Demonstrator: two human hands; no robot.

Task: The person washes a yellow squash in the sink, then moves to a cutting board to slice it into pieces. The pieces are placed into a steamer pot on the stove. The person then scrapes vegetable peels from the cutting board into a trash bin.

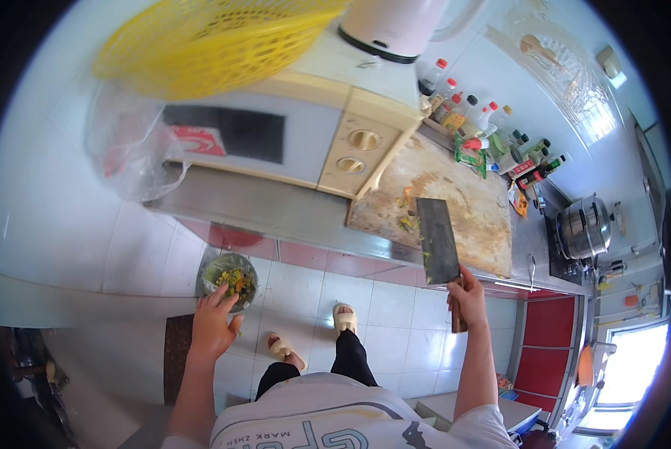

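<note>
My right hand [469, 297] grips the wooden handle of a broad cleaver [437, 241]. Its dark blade reaches over the front edge of a stained wooden chopping board [470, 207], with bits of vegetable stuck along one side. Beside the blade, small yellow and green scraps [407, 221] lie on the board. My left hand [216, 322] is empty with its fingers spread. In the picture it overlaps the near side of a lined waste bin [205, 275] on the floor, which holds colourful vegetable scraps [237, 283].
A cream microwave oven [335, 140] stands left of the board, bearing a yellow plastic basket [217, 56] and an electric kettle [391, 28]. Several sauce bottles [492, 120] line the wall. A steel pot [582, 227] sits on the stove at the right. A plastic bag [136, 146] hangs at the left.
</note>
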